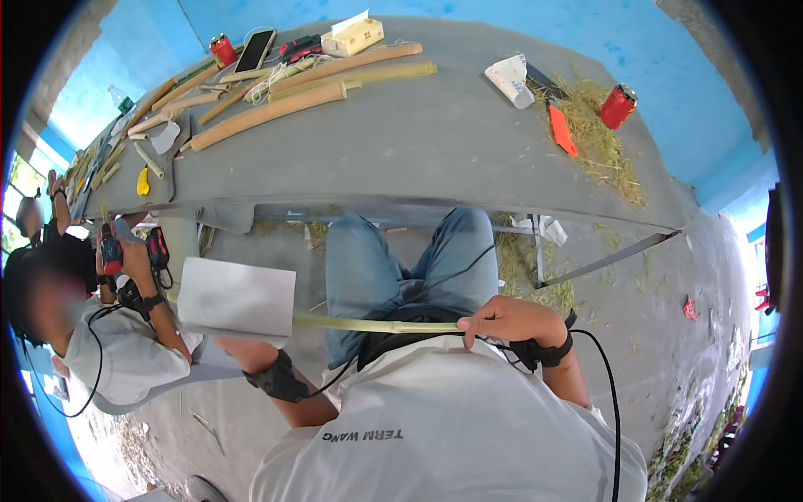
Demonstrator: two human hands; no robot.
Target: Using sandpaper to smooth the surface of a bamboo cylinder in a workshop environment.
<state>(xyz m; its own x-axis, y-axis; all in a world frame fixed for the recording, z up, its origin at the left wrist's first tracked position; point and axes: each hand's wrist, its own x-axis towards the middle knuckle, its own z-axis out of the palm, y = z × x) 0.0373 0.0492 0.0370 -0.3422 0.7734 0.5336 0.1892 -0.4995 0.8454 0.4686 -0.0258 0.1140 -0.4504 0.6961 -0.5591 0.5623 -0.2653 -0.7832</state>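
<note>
A slim pale green bamboo strip (381, 325) lies crosswise over my lap. My right hand (508, 318) pinches its right end between thumb and fingers. The strip's left part runs up to the edge of a white sheet (236, 293), like stiff paper, and is hidden beyond it. Below the sheet's lower edge shows the back of my left hand (241, 355). The sheet covers its fingers, so I cannot tell their grip or whether they touch the strip.
Ahead is a grey table (401, 142) with several bamboo lengths (272, 115), a phone (256, 50) and a tissue box (353, 38). An orange-handled knife (561, 130) rests on shavings (598, 151) near a red can (618, 107). Close at left, a co-worker (125, 343) holds a red-and-black tool (111, 251).
</note>
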